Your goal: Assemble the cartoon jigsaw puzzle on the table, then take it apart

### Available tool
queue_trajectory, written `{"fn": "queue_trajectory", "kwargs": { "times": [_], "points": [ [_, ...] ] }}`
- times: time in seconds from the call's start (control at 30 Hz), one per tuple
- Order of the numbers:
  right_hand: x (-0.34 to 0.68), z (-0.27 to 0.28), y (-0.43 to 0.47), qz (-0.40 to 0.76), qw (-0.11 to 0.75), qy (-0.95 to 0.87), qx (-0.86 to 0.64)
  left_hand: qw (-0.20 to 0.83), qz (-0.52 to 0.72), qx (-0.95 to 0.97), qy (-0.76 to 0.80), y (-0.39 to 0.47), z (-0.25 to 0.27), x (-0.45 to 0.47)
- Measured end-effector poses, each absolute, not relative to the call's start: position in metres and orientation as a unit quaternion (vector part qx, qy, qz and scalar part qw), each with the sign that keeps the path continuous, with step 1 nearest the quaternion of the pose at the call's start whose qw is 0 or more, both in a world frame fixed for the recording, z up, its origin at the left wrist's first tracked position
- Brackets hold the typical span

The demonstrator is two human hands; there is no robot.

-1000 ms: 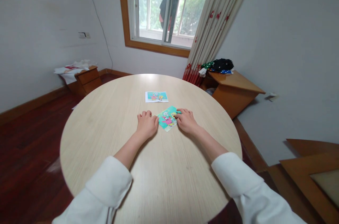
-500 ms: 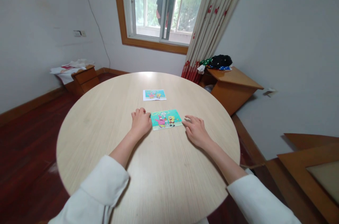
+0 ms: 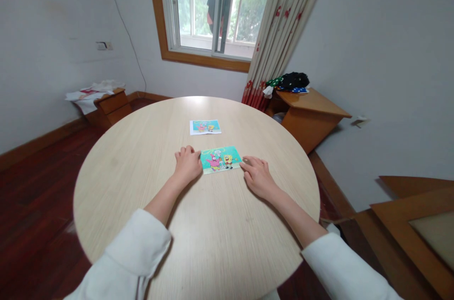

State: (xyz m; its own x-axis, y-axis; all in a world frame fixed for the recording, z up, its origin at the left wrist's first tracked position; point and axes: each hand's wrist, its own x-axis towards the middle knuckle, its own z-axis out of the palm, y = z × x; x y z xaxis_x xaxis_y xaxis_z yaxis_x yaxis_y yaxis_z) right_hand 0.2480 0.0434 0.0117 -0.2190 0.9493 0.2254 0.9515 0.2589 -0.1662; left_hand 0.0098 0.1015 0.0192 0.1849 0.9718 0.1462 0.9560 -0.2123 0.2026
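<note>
A bright turquoise cartoon picture card [image 3: 220, 160] lies flat on the pale round table [image 3: 213, 238], showing a pink starfish figure and a yellow square one. My left hand [image 3: 187, 165] rests at the card's left edge, fingers curled and thumb side against it. From the other side, my right hand [image 3: 258, 175] reaches the right edge with its fingertips; its fingers are stretched out and a little apart. Farther back lies a smaller-looking paper print [image 3: 205, 127] of a similar picture with a white margin, and neither hand touches it.
Beyond the table are a window [image 3: 213, 7] and a long curtain [image 3: 283, 30]. Dark cloth items [image 3: 294, 81] lie on a tilted wooden cabinet [image 3: 312, 111] at right. Papers [image 3: 94, 92] cover a small wooden drawer unit [image 3: 115, 106] at left. Outside the window stands a person [image 3: 213, 4].
The view has shifted slightly, moving everything a little to the left in the picture. My right fingertips sit slightly closer over the card's right edge; the card looks unmoved on the table.
</note>
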Motion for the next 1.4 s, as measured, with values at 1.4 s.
{"fn": "queue_trajectory", "kwargs": {
  "times": [1.4],
  "points": [
    [0.255,0.004,0.046,0.079,0.234,-0.664,-0.705,0.171,0.215,0.682,0.678,0.115,0.008,0.007]
  ]
}}
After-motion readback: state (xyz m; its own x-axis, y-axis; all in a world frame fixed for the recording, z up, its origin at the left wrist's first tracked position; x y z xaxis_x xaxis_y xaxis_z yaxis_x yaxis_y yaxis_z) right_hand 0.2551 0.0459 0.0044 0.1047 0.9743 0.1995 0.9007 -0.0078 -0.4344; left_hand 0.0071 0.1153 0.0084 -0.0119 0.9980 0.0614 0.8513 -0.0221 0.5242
